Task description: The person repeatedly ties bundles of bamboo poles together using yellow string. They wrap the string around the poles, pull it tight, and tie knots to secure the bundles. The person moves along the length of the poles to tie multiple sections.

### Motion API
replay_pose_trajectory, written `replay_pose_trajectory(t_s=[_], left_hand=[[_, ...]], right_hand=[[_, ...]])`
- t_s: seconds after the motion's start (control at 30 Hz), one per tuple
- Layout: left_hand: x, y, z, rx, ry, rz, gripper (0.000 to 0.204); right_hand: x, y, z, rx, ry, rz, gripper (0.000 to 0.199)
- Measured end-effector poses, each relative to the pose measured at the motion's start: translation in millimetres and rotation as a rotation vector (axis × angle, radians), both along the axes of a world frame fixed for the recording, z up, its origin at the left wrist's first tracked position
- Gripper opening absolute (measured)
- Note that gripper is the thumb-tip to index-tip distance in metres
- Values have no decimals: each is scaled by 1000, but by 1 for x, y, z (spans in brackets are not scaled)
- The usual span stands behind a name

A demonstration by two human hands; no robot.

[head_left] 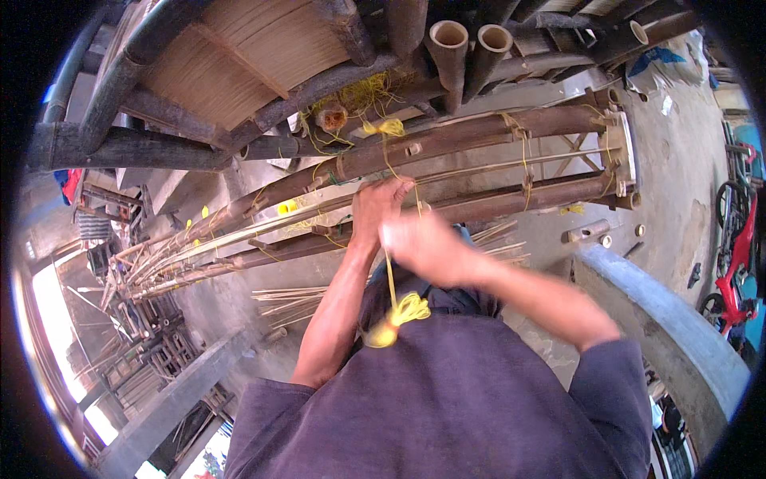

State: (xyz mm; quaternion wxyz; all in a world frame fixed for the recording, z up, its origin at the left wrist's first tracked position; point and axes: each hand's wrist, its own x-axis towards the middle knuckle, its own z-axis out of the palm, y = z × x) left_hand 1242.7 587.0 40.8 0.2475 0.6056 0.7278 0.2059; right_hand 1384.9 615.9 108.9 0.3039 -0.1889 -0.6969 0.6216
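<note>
at chest height in front of you, both hands meet over a long bamboo pole [447,137] that runs across a furniture frame laid on its side. your left hand [377,209] is up against the poles with the fingers curled down, knuckles toward the camera; it looks closed around the yellow twine [390,275] where that line comes off the frame, though the fingertips themselves are hidden. your right hand [427,247] crosses just below it and is smeared by motion, so you cannot tell how tightly it is closed or whether it pinches the twine or only rides along it.

the twine runs from a knotted bunch [385,126] on the upper pole, down past your left hand, under the right, and ends in a loose bundle [399,315] hanging against your dark shirt [447,399]. held that way, the line looks kept taut between the knot above and your hands, while the spare length hangs clear of the work.

your left forearm rises steeply from the lower edge, elbow tucked near your body, wrist bent forward. your right forearm comes in from the right at a shallow slant, elbow out wide, so the two wrists overlap. thin bamboo slats [287,303] lie on the concrete floor [678,160] beneath, and more bamboo frames [152,343] are stacked off to your left.
</note>
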Motion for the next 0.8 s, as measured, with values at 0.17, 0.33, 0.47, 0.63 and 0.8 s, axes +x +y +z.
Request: replay_pose_trajectory(t_s=[0.17,0.33,0.47,0.63,0.8], left_hand=[[3,36,40,-139,-636,66,30],[-8,154,18,-236,-484,102,39],[-23,200,-53,-326,-946,277,43],[-148,224,-36,18,-48,-231,54],[-193,122,2,-52,-143,-370,37]], right_hand=[[-3,-50,-112,238,-434,106,26],[23,-54,-102,264,-626,221,21],[16,-56,-100,323,-753,307,17],[33,-93,-21,-19,-554,232,72],[-107,-159,-94,-1134,-281,-682,72]])
